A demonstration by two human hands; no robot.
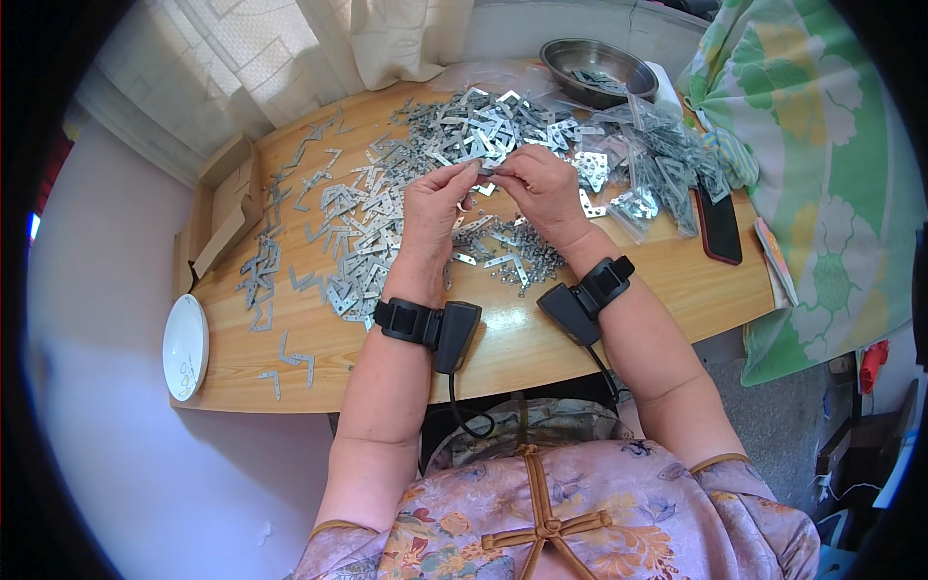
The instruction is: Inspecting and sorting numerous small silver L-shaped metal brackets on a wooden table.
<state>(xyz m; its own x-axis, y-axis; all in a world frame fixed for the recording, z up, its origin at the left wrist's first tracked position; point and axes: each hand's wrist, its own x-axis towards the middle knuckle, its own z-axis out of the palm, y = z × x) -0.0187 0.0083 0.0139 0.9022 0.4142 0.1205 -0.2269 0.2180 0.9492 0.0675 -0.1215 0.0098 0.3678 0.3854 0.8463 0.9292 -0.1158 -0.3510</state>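
Both my hands meet above the heap of metal brackets. My left hand is closed, thumb and fingers pinched together. Opposite it, my right hand is pinched too, its fingertips almost touching the left ones. Between the fingertips shows a small dark-grey bit, too small and covered to name. Behind and under the hands lie piled flat metal L-shaped brackets. More flat brackets spread to the left of my left hand. Small screws or nuts lie scattered below my right hand.
Clear plastic bags of metal parts lie right of the heap, beside a phone. A steel bowl stands at the back. On the left are an open cardboard box and a white plate. A green patterned cloth hangs right.
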